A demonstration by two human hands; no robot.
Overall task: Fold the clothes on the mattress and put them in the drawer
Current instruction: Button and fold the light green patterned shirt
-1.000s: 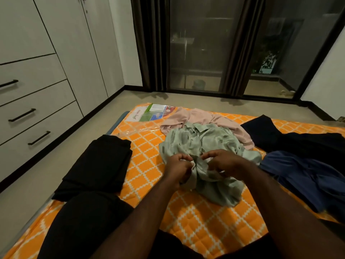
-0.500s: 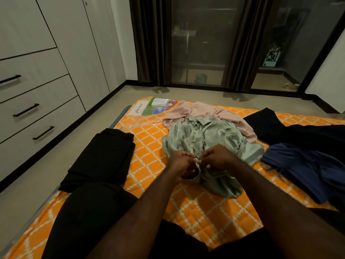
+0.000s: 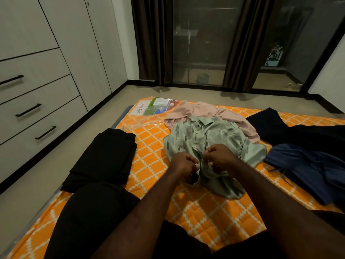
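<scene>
A pale green patterned shirt lies crumpled in the middle of the orange quilted mattress. My left hand and my right hand both pinch its button placket close together, fingers closed on the cloth. Behind it lies a pink garment. A folded black garment rests at the mattress's left edge. A blue garment and a black one lie to the right. Closed drawers with black handles stand on the left wall.
My knee in black trousers rests on the mattress at the lower left. A printed label sheet lies under plastic at the mattress's far corner. Beige floor runs between mattress and wardrobe. Dark curtains and glass doors stand behind.
My two hands have drawn closer together on the green shirt's placket and shifted slightly along it. The shirt's bunched lower part has moved a little with them.
</scene>
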